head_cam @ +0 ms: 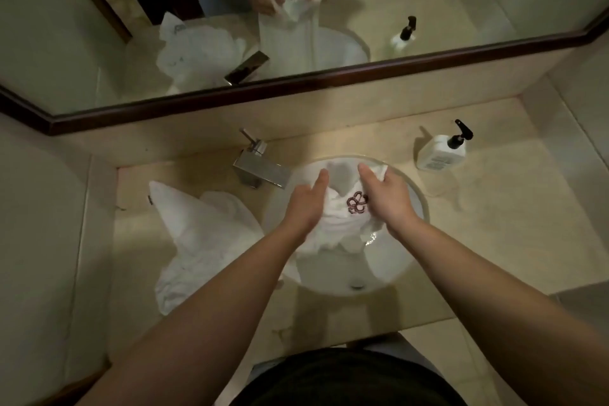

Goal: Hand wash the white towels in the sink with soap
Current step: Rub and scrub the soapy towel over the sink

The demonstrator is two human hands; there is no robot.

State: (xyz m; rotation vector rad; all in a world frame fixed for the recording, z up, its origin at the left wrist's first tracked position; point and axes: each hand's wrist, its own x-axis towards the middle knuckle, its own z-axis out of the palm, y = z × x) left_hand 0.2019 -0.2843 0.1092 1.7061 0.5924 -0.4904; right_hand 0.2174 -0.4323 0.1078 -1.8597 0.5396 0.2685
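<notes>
Below you, closest in, your dark shirt point(346, 379) filled the bottom edge, and the pale marble counter point(468, 241) began just beyond it, running back to a low ledge and a dark-framed mirror point(296, 89) on the wall. Tiled walls closed the counter in on both sides.

Your forearms reached forward over the round white sink point(349, 277), which was set into the counter's middle, with its drain near the front rim. Left of it, a heap point(197, 237) of white towels lay crumpled on the marble, touching the sink's edge.

Over the bowl you held the towel point(339, 221) between both hands. It was white, bunched and creased, with a dark red flower emblem stitched on the part facing up; its lower folds drooped into the basin. Your left hand point(304, 204) was closed on the cloth's left side, its forefinger stretched out forward. Your right hand point(387, 198) gripped the right side, its fingers curled around a gathered fold beside the emblem.

Farther back, a square chrome tap point(262, 168) stood at the sink's back left, its spout pointing toward the bowl. Well apart to the right, a white soap bottle point(441, 153) with a black pump stood near the ledge. Beyond that, the mirror repeated your hands, the towel, the heap and the bottle.
</notes>
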